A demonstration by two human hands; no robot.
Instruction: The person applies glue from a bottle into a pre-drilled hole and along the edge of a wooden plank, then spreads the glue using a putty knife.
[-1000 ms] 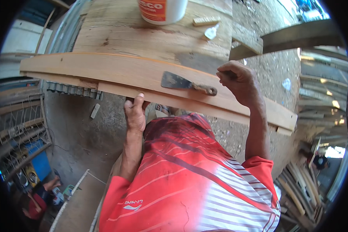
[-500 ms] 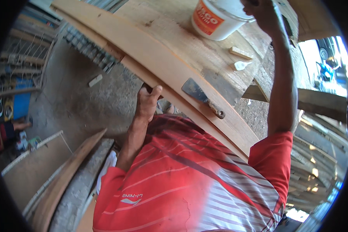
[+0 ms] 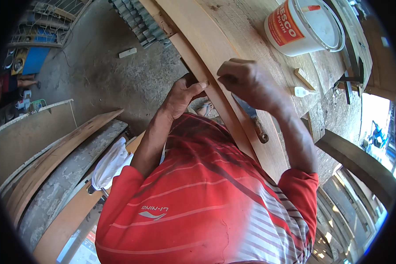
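Observation:
My left hand (image 3: 182,96) grips the near edge of a long narrow wooden board (image 3: 224,103), thumb on top and fingers curled underneath. Over the same board is my right hand (image 3: 251,83), slightly blurred, its fingers curled together; what is in them, if anything, is hidden. Just below that hand, a putty knife (image 3: 260,131) with a worn handle lies on a wider pale plank (image 3: 275,160); part of its blade is covered by my right wrist. Past the hand, a white bucket (image 3: 310,44) with an orange label stands on the wooden worktop (image 3: 246,26).
A small white nozzle bottle (image 3: 301,92) and a short wood offcut (image 3: 303,78) lie near the bucket. Stacked grey corrugated sheets (image 3: 141,22) sit beyond the board. Long planks (image 3: 66,154) lean at my left, beside a white cloth (image 3: 110,163). A timber beam (image 3: 356,154) stretches at right.
My right hand has come back from the bucket to the board near my left hand. My left hand still holds the board's edge. The whole view has turned and shifted.

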